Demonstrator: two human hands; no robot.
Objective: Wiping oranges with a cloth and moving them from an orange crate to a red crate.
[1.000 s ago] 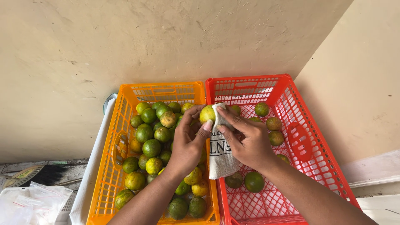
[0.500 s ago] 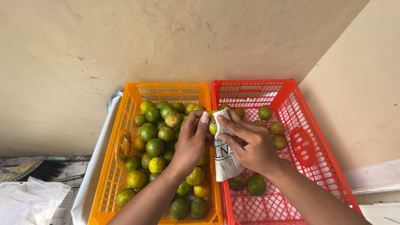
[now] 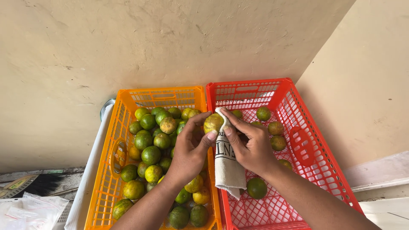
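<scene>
My left hand (image 3: 190, 149) grips a yellow-green citrus fruit (image 3: 212, 122) above the seam between two crates. My right hand (image 3: 249, 144) presses a beige cloth (image 3: 227, 164) against that fruit; the cloth hangs down below my fingers. The orange crate (image 3: 110, 168) on the left holds several green and yellow citrus fruits (image 3: 151, 154). A red crate (image 3: 320, 164) on the right holds several of the same fruits, among them one (image 3: 257, 188) near my right wrist.
Both crates stand against a beige wall corner. A white board edge (image 3: 87, 181) runs along the orange crate's left side. A clear plastic bag (image 3: 30, 211) and a dark brush (image 3: 36, 184) lie at the lower left.
Both hands kept the fruit and cloth together and sit slightly lower in view; the right fingers have shifted over the cloth on the fruit.
</scene>
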